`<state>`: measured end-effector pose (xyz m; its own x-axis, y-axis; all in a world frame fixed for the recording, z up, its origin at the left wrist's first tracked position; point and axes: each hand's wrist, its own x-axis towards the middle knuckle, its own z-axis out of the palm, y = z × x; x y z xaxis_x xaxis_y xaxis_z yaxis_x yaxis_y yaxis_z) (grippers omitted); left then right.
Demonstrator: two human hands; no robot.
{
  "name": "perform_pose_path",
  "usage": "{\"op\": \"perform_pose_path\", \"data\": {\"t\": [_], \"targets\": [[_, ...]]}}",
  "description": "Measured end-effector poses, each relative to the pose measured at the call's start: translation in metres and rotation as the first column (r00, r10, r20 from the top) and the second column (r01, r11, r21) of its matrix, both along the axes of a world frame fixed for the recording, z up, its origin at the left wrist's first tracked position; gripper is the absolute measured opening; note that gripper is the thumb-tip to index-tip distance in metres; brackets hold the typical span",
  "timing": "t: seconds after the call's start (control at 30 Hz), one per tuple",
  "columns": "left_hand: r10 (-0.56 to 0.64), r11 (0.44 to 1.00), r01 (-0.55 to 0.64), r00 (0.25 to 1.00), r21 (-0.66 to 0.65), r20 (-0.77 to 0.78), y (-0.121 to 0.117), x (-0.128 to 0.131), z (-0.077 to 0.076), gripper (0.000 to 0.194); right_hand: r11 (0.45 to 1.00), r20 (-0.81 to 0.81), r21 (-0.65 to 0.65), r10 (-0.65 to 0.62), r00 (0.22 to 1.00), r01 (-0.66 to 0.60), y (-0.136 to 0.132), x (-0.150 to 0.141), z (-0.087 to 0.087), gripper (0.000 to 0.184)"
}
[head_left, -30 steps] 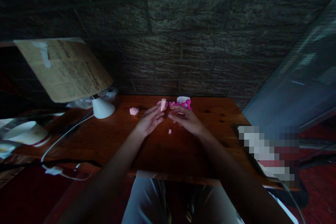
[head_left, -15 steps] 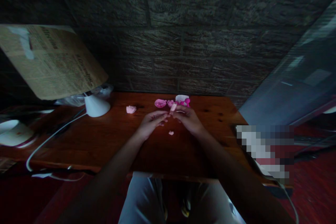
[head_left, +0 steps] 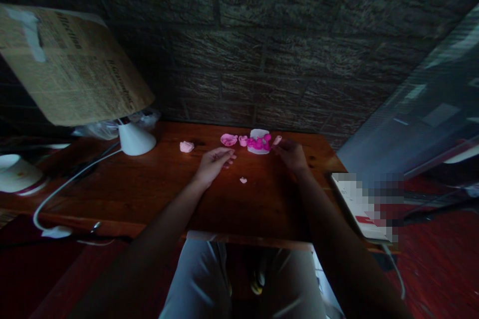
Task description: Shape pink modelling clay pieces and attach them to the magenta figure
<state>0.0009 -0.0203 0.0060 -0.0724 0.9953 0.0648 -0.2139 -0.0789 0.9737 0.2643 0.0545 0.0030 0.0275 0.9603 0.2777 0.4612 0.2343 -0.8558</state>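
Observation:
My right hand (head_left: pixel 291 155) pinches a small pale pink piece of clay (head_left: pixel 277 140) at the far side of the wooden table (head_left: pixel 149 184), just right of a white lid (head_left: pixel 259 134) carrying bright pink clay bits (head_left: pixel 258 143). My left hand (head_left: pixel 212 162) rests low over the table with its fingers loosely stretched and nothing in them. A tiny pink scrap (head_left: pixel 243 180) lies between my hands. A pink clay shape (head_left: pixel 228 139) sits just beyond the left hand, and a paler lump (head_left: pixel 186 146) lies further left.
A white lamp base (head_left: pixel 135 140) with a newspaper-covered shade (head_left: pixel 71 70) stands at the far left, its white cable (head_left: pixel 63 189) trailing to the front edge. A white bowl (head_left: pixel 17 174) is at the left. A stone wall backs the table. A blurred flat item (head_left: pixel 364 199) lies at the right.
My right hand has carried the pale pink piece away from the left hand, out to the right of the white lid. My left hand has let go and lowered toward the table.

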Motion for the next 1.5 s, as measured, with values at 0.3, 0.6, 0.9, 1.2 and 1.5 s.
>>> {"op": "perform_pose_path", "data": {"t": [0.3,0.6,0.9,1.2,1.5], "targets": [[-0.015,1.0,0.015,1.0,-0.001,-0.018,0.0,0.001,-0.001,0.027,0.997,0.051,-0.047,-0.054,0.997,0.057,0.003,0.002,-0.01,0.018],[-0.04,0.999,0.041,0.999,0.025,-0.029,0.002,0.001,-0.005,0.026,0.995,-0.052,-0.052,-0.091,0.994,0.089,0.007,-0.007,-0.006,0.016],[-0.037,0.999,0.037,0.999,-0.006,-0.007,0.001,0.003,-0.006,0.026,0.998,-0.106,-0.048,-0.052,0.993,0.047,-0.008,-0.006,-0.007,0.042],[0.01,0.998,-0.006,0.998,0.063,-0.069,0.001,0.007,-0.009,0.027,0.989,0.05,0.069,0.13,0.99,-0.134,-0.037,-0.045,-0.003,0.022],[-0.057,0.982,0.084,0.985,0.169,-0.161,0.005,0.008,-0.014,0.032,0.904,0.039,0.15,0.4,0.916,-0.401,-0.046,-0.075,-0.011,0.02]]}}
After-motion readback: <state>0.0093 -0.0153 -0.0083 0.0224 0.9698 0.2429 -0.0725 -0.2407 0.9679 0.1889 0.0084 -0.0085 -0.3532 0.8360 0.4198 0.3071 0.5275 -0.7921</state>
